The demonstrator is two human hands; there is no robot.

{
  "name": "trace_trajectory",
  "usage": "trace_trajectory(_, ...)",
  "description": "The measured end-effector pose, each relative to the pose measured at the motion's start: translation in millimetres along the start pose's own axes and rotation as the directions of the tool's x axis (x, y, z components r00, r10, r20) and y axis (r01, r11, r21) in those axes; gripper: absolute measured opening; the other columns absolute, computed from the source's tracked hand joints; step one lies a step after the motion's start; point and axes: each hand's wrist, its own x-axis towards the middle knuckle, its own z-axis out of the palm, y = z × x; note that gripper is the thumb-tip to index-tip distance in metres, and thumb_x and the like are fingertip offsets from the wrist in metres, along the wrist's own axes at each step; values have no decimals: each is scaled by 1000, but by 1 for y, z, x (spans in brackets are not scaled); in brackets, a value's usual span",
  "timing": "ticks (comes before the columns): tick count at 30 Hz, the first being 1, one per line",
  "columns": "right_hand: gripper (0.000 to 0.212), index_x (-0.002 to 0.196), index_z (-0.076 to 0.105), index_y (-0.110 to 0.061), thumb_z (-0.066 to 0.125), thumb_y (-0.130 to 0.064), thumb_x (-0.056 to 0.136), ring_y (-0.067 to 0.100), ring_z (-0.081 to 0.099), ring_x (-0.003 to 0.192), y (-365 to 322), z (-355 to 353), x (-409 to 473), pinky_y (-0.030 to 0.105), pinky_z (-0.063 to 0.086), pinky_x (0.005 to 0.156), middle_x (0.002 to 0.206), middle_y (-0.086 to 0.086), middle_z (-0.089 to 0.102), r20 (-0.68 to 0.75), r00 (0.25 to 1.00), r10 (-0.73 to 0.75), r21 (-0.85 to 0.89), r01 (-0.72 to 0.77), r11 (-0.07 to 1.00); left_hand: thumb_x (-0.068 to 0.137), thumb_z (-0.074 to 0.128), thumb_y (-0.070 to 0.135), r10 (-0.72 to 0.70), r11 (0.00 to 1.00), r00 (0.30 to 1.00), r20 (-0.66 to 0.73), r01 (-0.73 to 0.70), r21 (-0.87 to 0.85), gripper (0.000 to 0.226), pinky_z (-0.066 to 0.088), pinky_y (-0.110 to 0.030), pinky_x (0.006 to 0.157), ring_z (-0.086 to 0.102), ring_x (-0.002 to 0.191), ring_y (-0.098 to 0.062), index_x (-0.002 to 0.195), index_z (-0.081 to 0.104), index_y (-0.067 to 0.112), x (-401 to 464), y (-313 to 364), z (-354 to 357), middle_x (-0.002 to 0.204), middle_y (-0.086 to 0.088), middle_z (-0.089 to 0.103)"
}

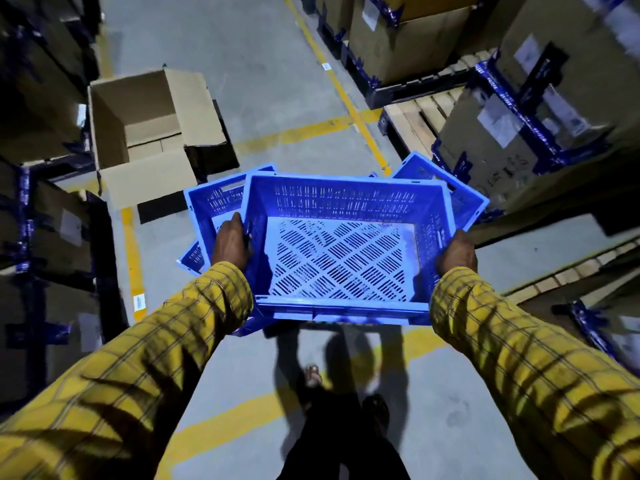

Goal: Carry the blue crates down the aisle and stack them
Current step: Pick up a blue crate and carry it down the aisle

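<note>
I hold an empty blue perforated crate [341, 251] in front of me above the aisle floor. My left hand [231, 242] grips its left wall and my right hand [456, 252] grips its right wall. Beneath it more blue crates [211, 206] sit askew; their corners stick out at the left and at the far right [460, 192]. Whether they rest on the floor or hang under the top crate I cannot tell.
An open cardboard box [152, 133] stands on the floor ahead left. Racks of taped cartons [519, 147] on wooden pallets [419, 116] line the right; dark cartons [45, 98] line the left. Yellow floor lines [343, 91] mark the grey aisle. My feet [313, 375] show below.
</note>
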Motion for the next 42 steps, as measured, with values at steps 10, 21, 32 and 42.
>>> trace_trajectory(10, 29, 116, 56, 0, 56, -7, 88, 45, 58, 106, 73, -66, -64, 46, 48, 87, 117, 28, 57, -162, 984, 72, 71, -62, 996, 98, 55, 38, -15, 942, 997, 78, 40, -333, 36, 44, -30, 82, 66, 98, -30, 105, 68, 5, -29, 53, -17, 106, -16, 71)
trace_trajectory(21, 32, 126, 55, -8, 50, -14, 95, 45, 58, 105, 203, -86, -172, 41, 47, 86, 116, 25, 61, -240, 926, 292, 219, -241, 945, 98, 53, 41, 154, 925, 974, 167, -83, -370, 44, 46, -34, 90, 64, 109, -32, 112, 69, 3, -95, 108, -9, 111, -22, 70)
trace_trajectory(32, 38, 133, 53, -8, 52, -9, 95, 43, 57, 111, 333, -118, -348, 42, 47, 90, 125, 26, 58, -312, 754, 578, 424, -434, 795, 99, 57, 26, 418, 875, 849, 322, -281, -395, 38, 44, -32, 86, 63, 110, -32, 107, 69, -9, -198, 197, 40, 111, -28, 68)
trace_trajectory(42, 30, 122, 55, 2, 53, -8, 94, 45, 54, 111, 423, -134, -478, 43, 44, 90, 120, 30, 56, -349, 535, 770, 525, -569, 633, 100, 55, 17, 583, 796, 676, 451, -367, -480, 33, 40, -27, 79, 56, 100, -19, 104, 68, -12, -295, 293, 93, 107, -33, 67)
